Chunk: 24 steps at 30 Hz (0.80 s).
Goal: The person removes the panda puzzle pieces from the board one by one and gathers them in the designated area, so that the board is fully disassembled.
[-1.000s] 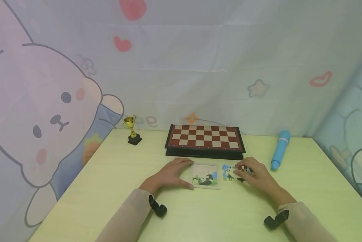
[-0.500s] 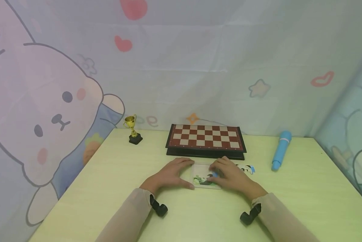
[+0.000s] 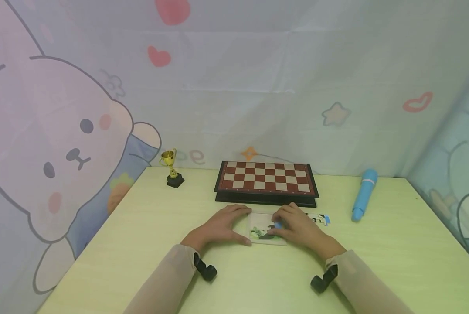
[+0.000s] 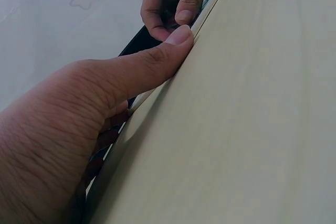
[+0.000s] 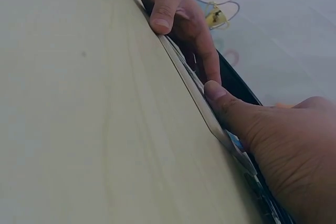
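Note:
A small jigsaw puzzle tray (image 3: 267, 243) lies flat on the table, with joined pieces of a panda picture (image 3: 258, 233) along its lower part. My left hand (image 3: 222, 224) holds the tray's left side, thumb at the near corner and fingers at the far one. Over the tray's right part, my right hand (image 3: 301, 229) pinches a puzzle piece that its curled fingers mostly hide. In the right wrist view my right thumb (image 5: 223, 98) presses just inside the tray's rim (image 5: 184, 74). Loose puzzle pieces (image 3: 320, 219) show beyond the right hand, partly covered by it.
A folded chessboard box (image 3: 266, 183) stands right behind the tray. At the back left is a small gold trophy cup (image 3: 171, 168); at the back right lies a blue toy microphone (image 3: 364, 195). A printed cloth (image 3: 234, 87) hangs behind the table.
My right hand has moved left from the loose pieces to the tray's right part, then stayed nearly still over the last half second. The left hand keeps its place on the tray.

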{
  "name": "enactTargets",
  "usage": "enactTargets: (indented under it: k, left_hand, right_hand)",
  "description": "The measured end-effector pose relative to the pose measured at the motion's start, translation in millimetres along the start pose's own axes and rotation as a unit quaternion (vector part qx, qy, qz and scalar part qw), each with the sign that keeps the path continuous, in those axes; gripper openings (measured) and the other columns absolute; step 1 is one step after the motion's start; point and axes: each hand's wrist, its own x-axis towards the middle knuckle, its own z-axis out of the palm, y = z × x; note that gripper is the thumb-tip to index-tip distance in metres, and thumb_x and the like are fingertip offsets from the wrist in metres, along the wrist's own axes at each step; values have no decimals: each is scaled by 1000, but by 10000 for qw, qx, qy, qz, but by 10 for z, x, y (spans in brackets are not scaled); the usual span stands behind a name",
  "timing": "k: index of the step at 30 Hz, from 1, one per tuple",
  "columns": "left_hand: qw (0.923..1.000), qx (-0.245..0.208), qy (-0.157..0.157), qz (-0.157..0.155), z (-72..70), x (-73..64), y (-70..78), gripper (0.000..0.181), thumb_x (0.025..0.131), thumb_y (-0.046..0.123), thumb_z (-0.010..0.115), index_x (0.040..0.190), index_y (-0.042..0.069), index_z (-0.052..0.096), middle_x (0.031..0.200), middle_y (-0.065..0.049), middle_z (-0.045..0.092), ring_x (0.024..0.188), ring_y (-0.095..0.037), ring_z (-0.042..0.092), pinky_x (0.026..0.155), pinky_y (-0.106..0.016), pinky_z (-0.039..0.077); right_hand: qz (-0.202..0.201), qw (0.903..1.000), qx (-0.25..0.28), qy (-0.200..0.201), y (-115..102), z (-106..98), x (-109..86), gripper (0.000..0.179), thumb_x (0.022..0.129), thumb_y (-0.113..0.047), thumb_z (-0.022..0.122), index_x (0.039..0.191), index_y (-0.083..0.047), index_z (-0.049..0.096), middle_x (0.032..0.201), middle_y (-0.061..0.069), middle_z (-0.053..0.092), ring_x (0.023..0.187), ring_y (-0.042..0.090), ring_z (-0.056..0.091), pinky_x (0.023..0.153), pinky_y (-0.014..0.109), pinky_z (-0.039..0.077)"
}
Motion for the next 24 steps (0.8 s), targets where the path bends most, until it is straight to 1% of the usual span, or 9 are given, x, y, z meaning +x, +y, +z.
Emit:
enactTargets:
  k: [6, 8, 12, 17, 20, 24]
  left_hand:
    - [10000, 20, 59, 51, 1, 4, 2, 104, 70, 79, 71, 154, 25, 42, 156, 3, 39, 145, -19, 33, 117, -45, 31]
    - [9999, 70, 63, 46, 3, 3, -1, 104, 71, 80, 71, 154, 25, 41, 156, 4, 39, 145, -19, 33, 117, -44, 31]
    - [10000, 7, 57, 48, -5, -5, 7, 104, 71, 77, 73, 154, 24, 42, 156, 3, 40, 144, -20, 34, 117, -45, 31]
    - [10000, 30, 34, -12, 6, 0, 4, 105, 70, 78, 72, 154, 25, 42, 156, 3, 40, 145, -19, 33, 117, -44, 31]
    - [10000, 69, 32, -53, 16, 9, 1, 105, 69, 80, 71, 154, 26, 42, 156, 5, 39, 145, -18, 33, 118, -43, 30]
    - [9999, 88, 26, -72, 16, 12, -1, 106, 68, 81, 71, 154, 27, 42, 156, 6, 39, 145, -18, 33, 118, -43, 30]
  right_hand:
    - [63, 9999, 134, 22, 29, 27, 2, 43, 84, -62, 70, 106, -25, 67, 104, -15, 60, 91, 7, 42, 80, 32, 47]
    - [65, 9998, 202, 35, 30, 30, 6, 43, 84, -61, 72, 105, -24, 66, 103, -14, 59, 91, 8, 42, 81, 32, 47]
    - [122, 9994, 330, -14, 20, 35, 10, 43, 84, -59, 73, 105, -23, 65, 102, -14, 57, 93, 8, 43, 81, 32, 48]
    - [224, 9977, 624, -97, 3, 32, -5, 42, 85, -54, 76, 108, -22, 63, 99, -15, 56, 90, 7, 44, 76, 29, 48]
    - [172, 9964, 824, -118, -3, 27, -11, 40, 86, -48, 77, 111, -20, 63, 100, -13, 56, 89, 8, 47, 76, 28, 48]
    - [-40, 9949, 1004, -69, 2, 19, -10, 38, 88, -41, 78, 114, -18, 64, 106, -12, 58, 92, 8, 50, 80, 31, 50]
